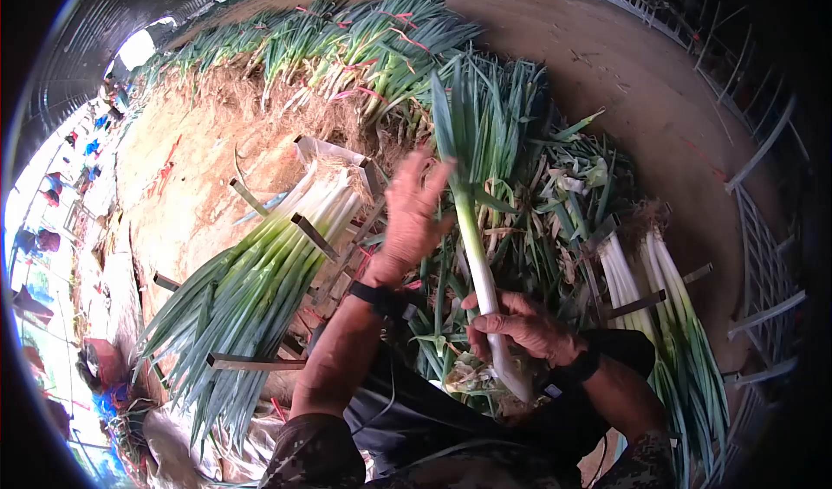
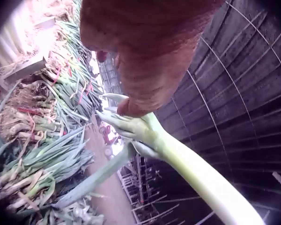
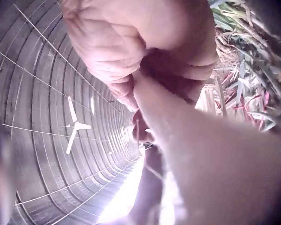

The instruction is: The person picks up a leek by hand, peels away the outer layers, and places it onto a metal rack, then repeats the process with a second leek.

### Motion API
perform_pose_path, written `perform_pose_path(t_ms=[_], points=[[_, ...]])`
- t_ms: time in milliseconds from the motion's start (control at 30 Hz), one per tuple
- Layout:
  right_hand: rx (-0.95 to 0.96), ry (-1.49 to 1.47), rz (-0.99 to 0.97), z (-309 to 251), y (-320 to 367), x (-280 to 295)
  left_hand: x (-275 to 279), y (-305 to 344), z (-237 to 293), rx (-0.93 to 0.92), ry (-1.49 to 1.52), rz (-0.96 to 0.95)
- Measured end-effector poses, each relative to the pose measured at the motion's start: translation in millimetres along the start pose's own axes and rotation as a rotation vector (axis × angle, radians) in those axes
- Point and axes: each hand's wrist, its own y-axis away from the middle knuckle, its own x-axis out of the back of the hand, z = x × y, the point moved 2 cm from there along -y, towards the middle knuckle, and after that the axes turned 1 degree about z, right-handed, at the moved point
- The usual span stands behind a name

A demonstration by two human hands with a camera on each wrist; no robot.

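Note:
A long green onion (image 1: 472, 242) slants upward in front of the person, its white base low and its green leaves up. The right hand (image 1: 524, 326) grips it around the white shank, fingers curled, as the right wrist view also shows. Beside the upper part of the stalk, the left hand (image 1: 414, 216) is raised with its fingers spread and blurred. In the left wrist view the left thumb (image 2: 131, 107) overlaps the fork where the leaves part. Trimmed green onions (image 1: 295, 216) lie in a bundle at the left, with more trimmed ones (image 1: 637, 285) at the right.
Metal bars (image 1: 314, 236) stick up around the left bundle, and another bar (image 1: 637, 304) crosses the right one. Untrimmed green onions (image 1: 494, 129) are heaped ahead, with red-tied bunches (image 1: 373, 51) farther back. Loose leaves (image 1: 563, 177) pile up in front of the person.

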Motion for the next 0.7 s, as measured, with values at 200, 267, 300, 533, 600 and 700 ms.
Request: perform_pose_path(t_ms=[200, 267, 300, 533, 600, 700], points=[[0.159, -0.231, -0.042, -9.5, 12.1, -2.0, -35.9, 9.9, -0.4, -0.101, 0.064, -0.134], [0.181, -0.076, 0.149, -15.3, 15.0, 15.3, -38.7, 5.4, -11.4, 0.104, 0.232, -0.088], [0.227, 0.120, 0.274, -23.3, 12.9, 23.8, -25.9, -0.5, -6.2, 0.176, 0.469, -0.008], [0.599, 0.420, 0.622, -28.0, -11.1, 42.2, 6.0, -12.1, -1.2, 0.657, 1.052, 0.060], [0.600, 0.627, 0.701, -28.4, -17.4, 38.0, 5.1, -9.3, 0.1, 0.733, 1.070, 0.009], [0.687, 0.779, 0.772, -37.2, -36.3, 28.6, -13.9, -1.1, -6.7, 0.770, 1.153, 0.095]])
